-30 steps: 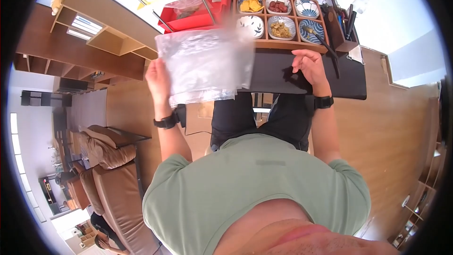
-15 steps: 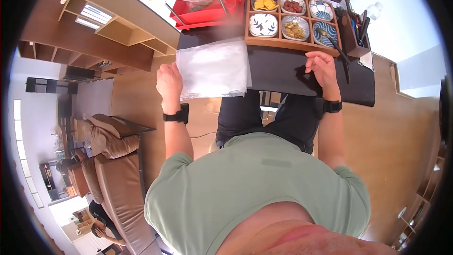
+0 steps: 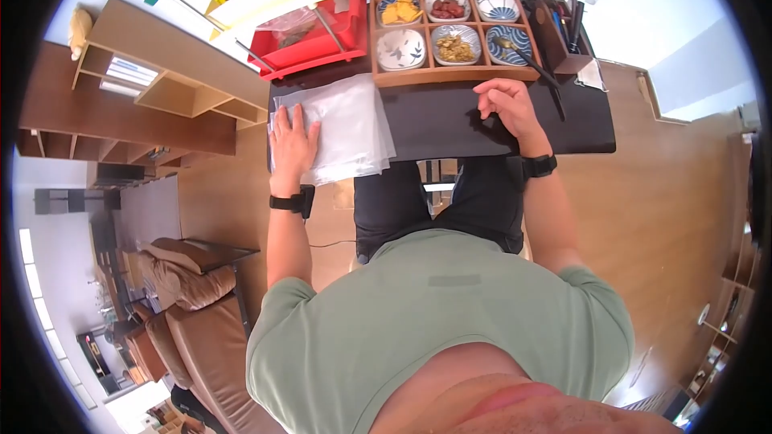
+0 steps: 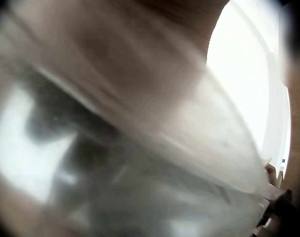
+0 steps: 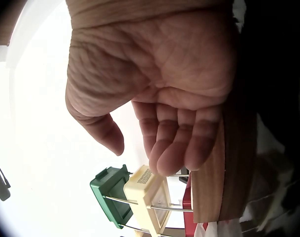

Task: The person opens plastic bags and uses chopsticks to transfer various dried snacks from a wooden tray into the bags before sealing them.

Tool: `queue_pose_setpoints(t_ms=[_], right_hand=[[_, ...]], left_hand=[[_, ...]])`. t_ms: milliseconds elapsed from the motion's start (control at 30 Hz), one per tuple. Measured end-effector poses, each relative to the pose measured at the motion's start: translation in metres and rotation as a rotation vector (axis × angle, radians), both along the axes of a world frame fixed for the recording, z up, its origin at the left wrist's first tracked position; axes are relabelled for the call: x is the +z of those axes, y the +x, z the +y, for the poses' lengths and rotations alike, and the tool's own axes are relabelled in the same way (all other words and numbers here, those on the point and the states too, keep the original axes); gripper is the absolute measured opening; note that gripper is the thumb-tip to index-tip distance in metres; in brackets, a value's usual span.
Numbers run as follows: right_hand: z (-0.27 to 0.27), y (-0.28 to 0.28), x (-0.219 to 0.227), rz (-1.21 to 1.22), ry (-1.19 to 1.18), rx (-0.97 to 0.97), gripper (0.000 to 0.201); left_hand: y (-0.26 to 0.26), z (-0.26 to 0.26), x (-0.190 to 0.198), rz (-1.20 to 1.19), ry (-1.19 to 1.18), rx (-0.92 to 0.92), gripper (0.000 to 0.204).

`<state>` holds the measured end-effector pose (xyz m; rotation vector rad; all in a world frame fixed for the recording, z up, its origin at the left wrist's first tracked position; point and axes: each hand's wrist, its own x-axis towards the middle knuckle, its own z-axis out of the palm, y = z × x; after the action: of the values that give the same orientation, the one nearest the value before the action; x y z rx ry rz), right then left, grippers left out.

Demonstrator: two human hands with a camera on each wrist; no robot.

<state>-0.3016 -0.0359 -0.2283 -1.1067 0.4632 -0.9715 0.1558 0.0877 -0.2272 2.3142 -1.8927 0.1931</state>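
At the left front corner of the black, smooth tabletop (image 3: 434, 120) lies a roughly rectangular sheaf of clear, milky plastic film (image 3: 350, 124), its near edge reaching past the tabletop's front edge. The left hand (image 3: 294, 145) rests on its left side, fingers straight and spread, gripping nothing that I can make out; the right hand (image 3: 507, 104), near the brown wooden compartment tray (image 3: 450, 75), holds nothing, its fingers loosely bent. The film should be very light, limp and rather slippery, its layers apt to slide or cling, and thin enough to crease. A pinch at a free corner, with the opposite side pressed down, looks the surest hold. It shows pale glare, soft wrinkles and slightly fanned edges; the left wrist view is blurred.
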Motion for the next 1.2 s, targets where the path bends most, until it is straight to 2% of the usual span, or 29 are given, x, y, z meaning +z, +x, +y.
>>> queue_pose_setpoints(t_ms=[133, 267, 333, 367, 467, 633, 900, 967, 1100, 1167, 1200], right_hand=[[0.000, 0.000, 0.001, 0.020, -0.013, -0.006, 0.026], [0.002, 0.000, 0.004, 0.081, -0.005, -0.025, 0.026], [0.002, 0.000, 0.004, 0.129, 0.012, -0.018, 0.026], [0.002, 0.001, 0.005, 0.130, 0.014, -0.009, 0.027], [0.000, 0.001, 0.003, 0.164, 0.003, -0.006, 0.026], [0.005, 0.004, 0.009, 0.189, 0.002, -0.020, 0.026], [0.006, 0.002, 0.012, 0.235, -0.029, -0.033, 0.025], [0.005, 0.009, 0.011, 0.253, -0.041, 0.002, 0.024], [0.003, 0.009, 0.004, 0.259, -0.077, 0.010, 0.024], [0.001, 0.010, 0.002, 0.245, -0.102, 0.024, 0.024], [0.001, 0.010, -0.001, 0.251, -0.088, 0.000, 0.024]], left_hand=[[0.011, -0.011, 0.001, 0.011, -0.034, -0.090, 0.065], [-0.009, 0.008, 0.029, 0.009, 0.027, -0.059, 0.065], [-0.034, 0.019, 0.039, -0.195, 0.038, 0.132, 0.066], [-0.044, 0.022, 0.041, -0.141, 0.116, 0.191, 0.065], [-0.051, 0.022, 0.025, -0.032, 0.131, 0.207, 0.066], [-0.029, 0.006, 0.003, 0.030, 0.055, 0.176, 0.067], [-0.028, -0.012, 0.031, 0.038, 0.168, 0.215, 0.070], [-0.018, -0.016, 0.037, -0.022, 0.001, 0.109, 0.063], [-0.005, -0.052, 0.041, 0.079, -0.345, -0.142, 0.050], [-0.021, -0.066, 0.069, 0.299, -0.409, -0.209, 0.044], [-0.017, -0.081, 0.067, 0.329, -0.429, -0.157, 0.043]])
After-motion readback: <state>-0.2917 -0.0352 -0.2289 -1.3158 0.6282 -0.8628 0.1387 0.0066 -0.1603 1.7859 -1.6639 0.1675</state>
